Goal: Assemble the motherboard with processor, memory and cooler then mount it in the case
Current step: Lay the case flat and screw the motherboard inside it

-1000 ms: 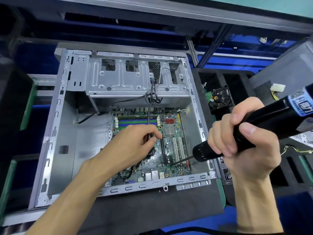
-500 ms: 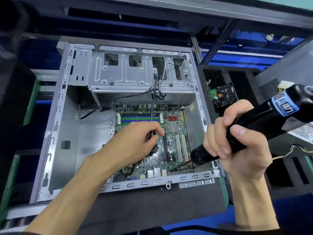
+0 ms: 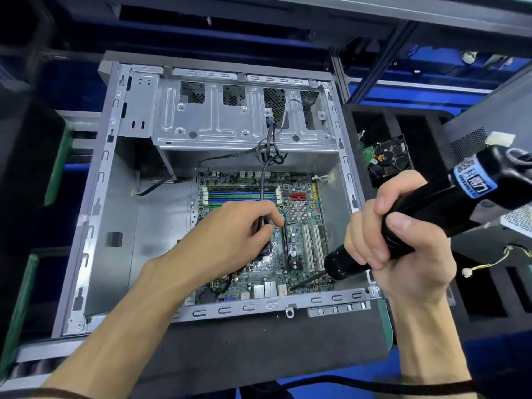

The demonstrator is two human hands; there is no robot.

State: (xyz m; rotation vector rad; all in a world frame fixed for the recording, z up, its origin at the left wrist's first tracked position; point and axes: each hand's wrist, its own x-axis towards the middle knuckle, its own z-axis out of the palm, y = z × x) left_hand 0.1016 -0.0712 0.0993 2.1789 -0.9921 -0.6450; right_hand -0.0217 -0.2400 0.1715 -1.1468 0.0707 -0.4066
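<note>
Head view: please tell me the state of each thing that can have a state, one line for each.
Case: open, lying on its side.
Motherboard: seated inside the case.
Left hand: holds a black cable over the board.
Right hand: grips the electric screwdriver.
Screwdriver bit: tip on a screw hole near the board's front edge.
Hard drive: not installed, in the foam tray.

My left hand (image 3: 230, 231), right hand (image 3: 403, 249): both bare, no gloves, no rings. My forearms bare, sleeveless to frame edge. Fingernails short, trimmed.
</note>
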